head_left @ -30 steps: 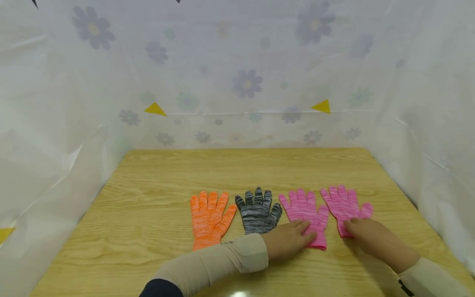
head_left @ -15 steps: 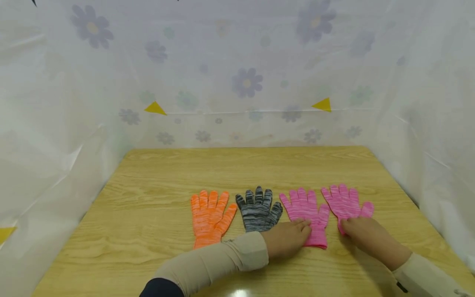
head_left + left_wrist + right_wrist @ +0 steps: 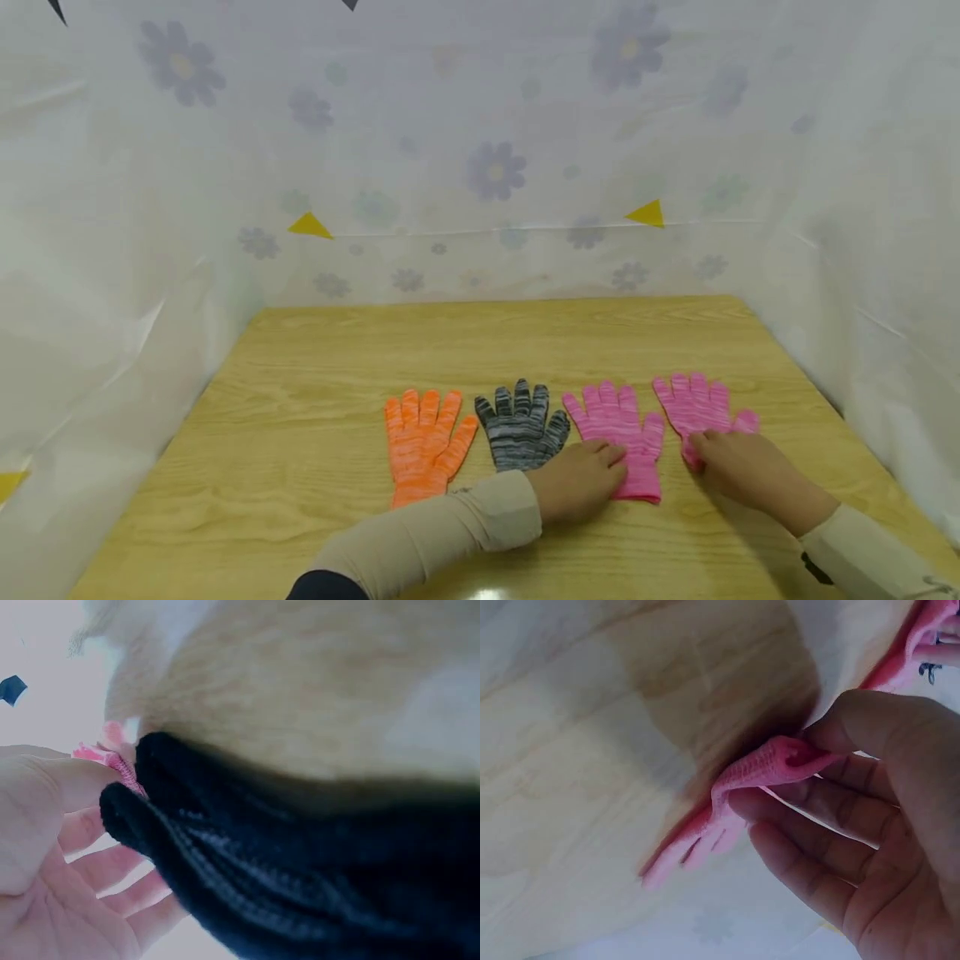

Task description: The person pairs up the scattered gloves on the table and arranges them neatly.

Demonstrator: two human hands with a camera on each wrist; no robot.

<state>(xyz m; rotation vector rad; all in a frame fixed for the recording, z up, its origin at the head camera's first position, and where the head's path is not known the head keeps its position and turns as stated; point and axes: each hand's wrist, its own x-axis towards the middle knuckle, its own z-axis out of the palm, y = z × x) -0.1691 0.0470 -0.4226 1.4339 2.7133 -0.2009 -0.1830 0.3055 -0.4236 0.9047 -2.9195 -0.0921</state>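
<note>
In the head view, two pink knit gloves lie palm-down shapes side by side on the right of the table. My right hand (image 3: 753,475) pinches the cuff of the far-right pink glove (image 3: 697,408); the right wrist view shows the folded pink cuff (image 3: 776,761) between thumb and fingers. My left hand (image 3: 577,483) rests its fingertips on the other pink glove (image 3: 615,417), palm facing the left wrist camera with fingers extended. Left of it lie a grey-black striped glove (image 3: 521,429), its cuff hidden by the left hand and sleeve, and an orange glove (image 3: 426,442).
The wooden table (image 3: 285,433) reaches back to a white floral sheet (image 3: 420,158). White sheets also hang on both sides. Dark fabric (image 3: 247,855) fills much of the left wrist view.
My right hand, with the glove's cuff, has shifted slightly away from me, and that glove has moved a little to the right. The left hand stays almost still on its pink glove.
</note>
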